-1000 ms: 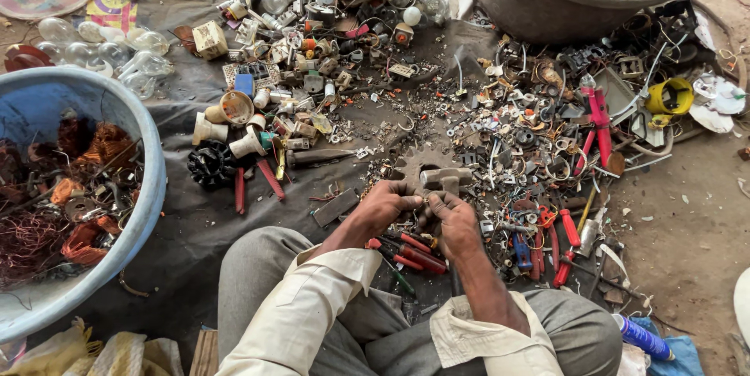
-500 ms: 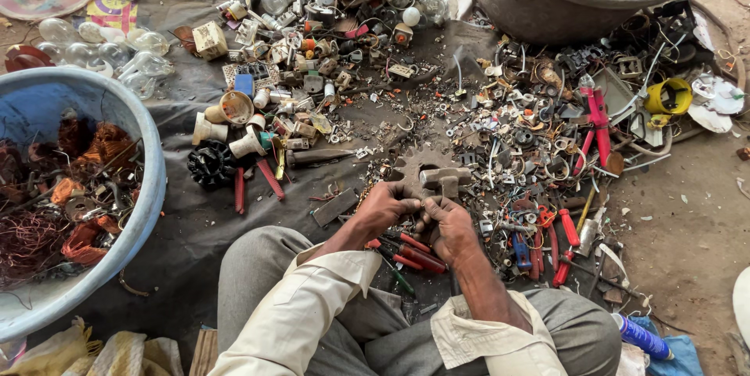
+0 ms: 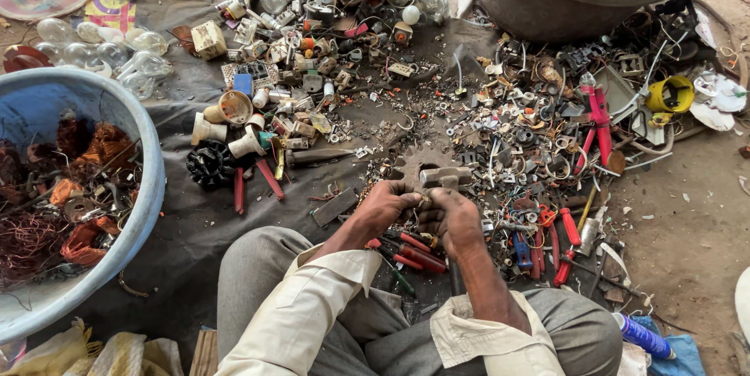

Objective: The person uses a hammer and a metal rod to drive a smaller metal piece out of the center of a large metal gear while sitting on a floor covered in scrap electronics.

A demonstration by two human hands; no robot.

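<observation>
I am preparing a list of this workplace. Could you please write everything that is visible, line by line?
hammer head: one, grey metal, centre, just beyond the hands
blue tub: one, left, holds copper wire scrap
grey tub: one, top right, holds mixed scrap
glass bulbs: several, clear, top left
pliers: one, red handles, right
yellow ring: one, far right
scrap pile: countless small pieces, mixed colours, on dark cloth
left hand: one, centre, on a small piece
right hand: one, centre, beside the left hand
</observation>
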